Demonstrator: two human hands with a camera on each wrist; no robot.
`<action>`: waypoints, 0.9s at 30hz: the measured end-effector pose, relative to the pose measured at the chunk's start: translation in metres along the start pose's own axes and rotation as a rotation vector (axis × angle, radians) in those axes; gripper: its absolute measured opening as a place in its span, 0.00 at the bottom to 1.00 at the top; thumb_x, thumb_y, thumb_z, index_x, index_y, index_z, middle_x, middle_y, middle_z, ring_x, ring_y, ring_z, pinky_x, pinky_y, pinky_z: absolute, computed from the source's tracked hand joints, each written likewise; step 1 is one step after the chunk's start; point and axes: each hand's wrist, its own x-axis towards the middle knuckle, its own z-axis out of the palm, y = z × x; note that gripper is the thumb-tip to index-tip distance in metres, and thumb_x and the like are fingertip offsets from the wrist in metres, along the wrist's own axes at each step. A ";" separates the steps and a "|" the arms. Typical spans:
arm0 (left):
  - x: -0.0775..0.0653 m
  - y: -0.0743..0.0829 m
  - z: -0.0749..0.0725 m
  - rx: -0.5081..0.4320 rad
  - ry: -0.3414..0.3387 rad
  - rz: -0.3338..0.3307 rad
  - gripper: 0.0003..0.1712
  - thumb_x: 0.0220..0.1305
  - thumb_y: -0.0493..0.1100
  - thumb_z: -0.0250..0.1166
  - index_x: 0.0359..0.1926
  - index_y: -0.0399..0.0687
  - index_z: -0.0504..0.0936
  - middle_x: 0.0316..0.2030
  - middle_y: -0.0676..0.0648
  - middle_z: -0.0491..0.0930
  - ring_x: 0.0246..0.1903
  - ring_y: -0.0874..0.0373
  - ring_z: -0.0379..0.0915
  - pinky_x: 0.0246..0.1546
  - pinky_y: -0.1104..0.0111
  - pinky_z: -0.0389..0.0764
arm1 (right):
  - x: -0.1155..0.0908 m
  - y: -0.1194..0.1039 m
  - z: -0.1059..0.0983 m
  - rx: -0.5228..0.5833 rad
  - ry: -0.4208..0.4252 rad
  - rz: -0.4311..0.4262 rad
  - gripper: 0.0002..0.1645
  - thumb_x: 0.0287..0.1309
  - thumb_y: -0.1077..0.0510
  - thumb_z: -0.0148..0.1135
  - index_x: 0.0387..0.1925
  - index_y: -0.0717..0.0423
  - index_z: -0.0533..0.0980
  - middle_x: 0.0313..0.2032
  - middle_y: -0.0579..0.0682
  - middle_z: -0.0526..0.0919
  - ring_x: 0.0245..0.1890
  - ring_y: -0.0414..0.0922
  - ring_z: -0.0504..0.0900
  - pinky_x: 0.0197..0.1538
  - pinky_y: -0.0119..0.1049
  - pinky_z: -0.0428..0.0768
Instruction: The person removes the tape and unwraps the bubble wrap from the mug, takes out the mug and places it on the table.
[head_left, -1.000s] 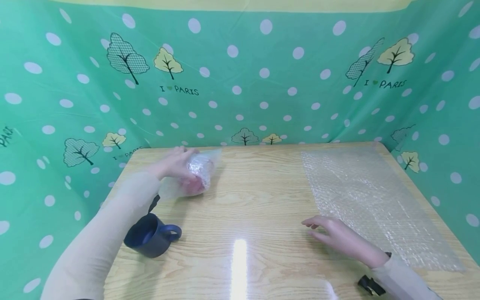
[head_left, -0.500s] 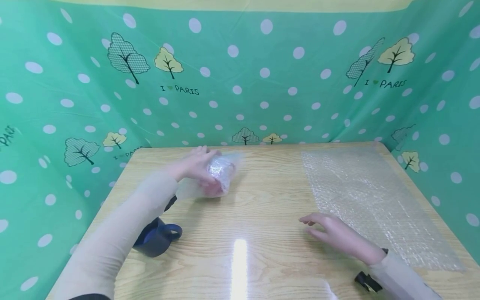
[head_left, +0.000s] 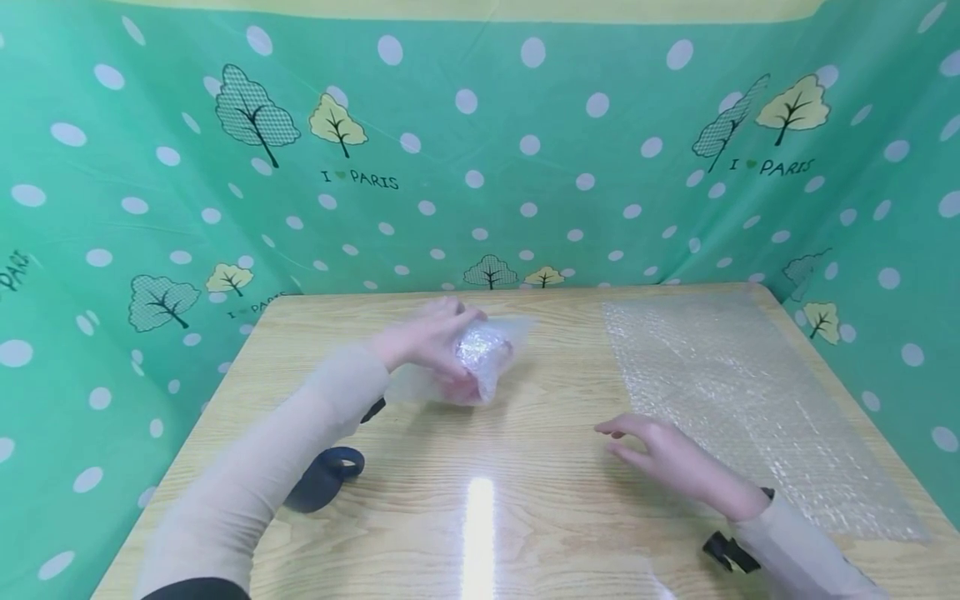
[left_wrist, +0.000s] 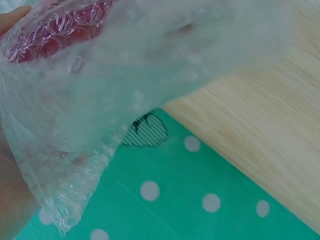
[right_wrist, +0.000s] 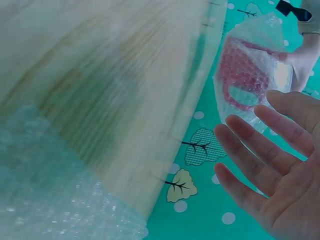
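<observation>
A red mug in bubble wrap (head_left: 486, 357) is gripped by my left hand (head_left: 429, 335) near the back middle of the table. The right wrist view shows the wrapped mug (right_wrist: 245, 70) with its handle through the film. Close up in the left wrist view, bubbles cover its red side (left_wrist: 65, 32), and loose ends of wrap hang past it. My right hand (head_left: 663, 457) hovers over the table on the right, its fingers relaxed and holding nothing. A dark blue mug (head_left: 317, 485) stands at the left, partly hidden by my left sleeve.
A flat sheet of bubble wrap (head_left: 738, 400) covers the right side of the wooden table (head_left: 540, 500). Behind and on both sides hangs a green dotted curtain (head_left: 450, 225). A bright strip of light reflects off the front middle.
My left hand has carried the wrapped red mug rightward from the back left toward the middle. My right hand has shifted only slightly to the left.
</observation>
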 end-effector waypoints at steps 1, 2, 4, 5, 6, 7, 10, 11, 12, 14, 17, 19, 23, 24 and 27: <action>0.001 0.003 0.001 0.003 -0.009 0.005 0.50 0.31 0.56 0.71 0.59 0.50 0.62 0.45 0.43 0.66 0.44 0.53 0.60 0.44 0.60 0.72 | 0.001 -0.001 -0.001 0.002 0.003 0.000 0.16 0.53 0.62 0.57 0.46 0.58 0.74 0.43 0.52 0.79 0.42 0.47 0.78 0.45 0.42 0.77; 0.002 0.006 0.001 0.008 -0.012 0.014 0.49 0.31 0.56 0.71 0.59 0.50 0.62 0.45 0.44 0.66 0.44 0.54 0.60 0.44 0.61 0.72 | 0.002 -0.002 -0.002 0.006 0.004 0.003 0.16 0.53 0.62 0.57 0.46 0.58 0.74 0.43 0.52 0.79 0.42 0.47 0.78 0.45 0.42 0.77; 0.004 0.012 0.003 0.020 -0.013 0.037 0.50 0.31 0.58 0.71 0.59 0.50 0.63 0.44 0.44 0.67 0.43 0.54 0.61 0.43 0.62 0.72 | 0.003 -0.004 -0.004 0.009 0.011 -0.006 0.16 0.54 0.61 0.56 0.46 0.58 0.74 0.44 0.52 0.79 0.43 0.48 0.77 0.46 0.43 0.77; 0.005 0.014 0.004 0.023 -0.014 0.045 0.49 0.32 0.58 0.71 0.59 0.51 0.63 0.44 0.44 0.66 0.43 0.55 0.61 0.42 0.63 0.72 | 0.004 -0.005 -0.005 0.011 0.014 -0.008 0.16 0.54 0.61 0.56 0.46 0.58 0.74 0.44 0.52 0.79 0.43 0.48 0.77 0.46 0.43 0.77; 0.007 0.017 0.005 0.038 -0.012 0.056 0.49 0.32 0.58 0.71 0.59 0.51 0.63 0.43 0.45 0.67 0.42 0.55 0.61 0.42 0.64 0.72 | 0.005 -0.005 -0.006 0.010 0.019 -0.010 0.16 0.55 0.60 0.56 0.46 0.58 0.74 0.44 0.52 0.79 0.43 0.48 0.77 0.46 0.43 0.76; 0.008 0.019 0.005 0.050 -0.010 0.065 0.49 0.32 0.58 0.70 0.59 0.51 0.63 0.43 0.45 0.67 0.42 0.56 0.61 0.41 0.65 0.71 | 0.005 -0.006 -0.007 0.008 0.025 -0.015 0.16 0.55 0.60 0.56 0.46 0.58 0.74 0.44 0.52 0.79 0.43 0.48 0.77 0.46 0.44 0.76; 0.012 0.026 0.007 0.074 -0.008 0.086 0.50 0.31 0.59 0.70 0.59 0.53 0.62 0.42 0.47 0.66 0.41 0.57 0.60 0.42 0.66 0.69 | 0.008 -0.008 -0.011 0.006 0.042 -0.030 0.15 0.55 0.60 0.57 0.46 0.58 0.74 0.44 0.53 0.79 0.43 0.49 0.77 0.46 0.45 0.76; 0.013 0.028 0.008 0.082 -0.007 0.096 0.50 0.31 0.60 0.70 0.59 0.53 0.62 0.42 0.47 0.66 0.41 0.57 0.60 0.42 0.66 0.69 | 0.009 -0.009 -0.011 0.001 0.051 -0.032 0.15 0.54 0.61 0.57 0.46 0.58 0.74 0.44 0.53 0.79 0.43 0.49 0.77 0.46 0.44 0.76; 0.014 0.031 0.008 0.086 -0.007 0.103 0.50 0.31 0.60 0.70 0.59 0.53 0.63 0.42 0.47 0.66 0.41 0.57 0.60 0.43 0.66 0.68 | 0.010 -0.009 -0.012 -0.002 0.063 -0.037 0.16 0.54 0.61 0.57 0.46 0.58 0.75 0.44 0.52 0.79 0.43 0.49 0.77 0.46 0.44 0.77; 0.017 0.036 0.009 0.096 -0.005 0.117 0.50 0.30 0.61 0.70 0.59 0.53 0.63 0.41 0.47 0.66 0.41 0.57 0.60 0.43 0.67 0.68 | 0.011 -0.010 -0.014 0.002 0.087 -0.049 0.16 0.53 0.62 0.58 0.45 0.58 0.75 0.43 0.52 0.80 0.44 0.49 0.78 0.46 0.43 0.77; 0.019 0.043 0.010 0.124 0.003 0.143 0.50 0.30 0.62 0.70 0.58 0.53 0.63 0.40 0.48 0.66 0.40 0.58 0.60 0.43 0.68 0.68 | 0.014 -0.010 -0.015 -0.003 0.138 -0.089 0.16 0.51 0.63 0.59 0.44 0.58 0.75 0.42 0.52 0.80 0.43 0.49 0.78 0.46 0.43 0.77; 0.021 0.048 0.011 0.143 0.009 0.161 0.49 0.31 0.63 0.69 0.57 0.54 0.63 0.40 0.48 0.66 0.40 0.58 0.60 0.42 0.69 0.68 | 0.015 -0.010 -0.016 -0.006 0.176 -0.125 0.16 0.50 0.64 0.60 0.43 0.60 0.76 0.41 0.53 0.80 0.43 0.50 0.78 0.45 0.44 0.77; 0.024 0.057 0.014 0.156 0.009 0.189 0.49 0.31 0.65 0.68 0.57 0.54 0.63 0.41 0.48 0.67 0.39 0.59 0.61 0.41 0.70 0.68 | 0.016 -0.010 -0.018 -0.020 0.239 -0.172 0.16 0.48 0.65 0.62 0.42 0.61 0.76 0.40 0.53 0.81 0.41 0.49 0.79 0.44 0.43 0.78; 0.025 0.059 0.014 0.153 0.005 0.192 0.49 0.31 0.65 0.68 0.57 0.54 0.63 0.41 0.48 0.67 0.39 0.59 0.61 0.41 0.70 0.68 | 0.016 -0.010 -0.019 -0.022 0.252 -0.178 0.16 0.47 0.65 0.62 0.41 0.60 0.76 0.39 0.53 0.81 0.41 0.49 0.79 0.44 0.42 0.78; 0.027 0.064 0.016 0.152 -0.010 0.198 0.50 0.31 0.65 0.68 0.59 0.54 0.62 0.42 0.48 0.66 0.40 0.59 0.61 0.42 0.70 0.68 | 0.016 -0.012 -0.021 -0.023 0.278 -0.186 0.16 0.46 0.65 0.63 0.41 0.60 0.76 0.39 0.52 0.81 0.41 0.48 0.79 0.44 0.42 0.78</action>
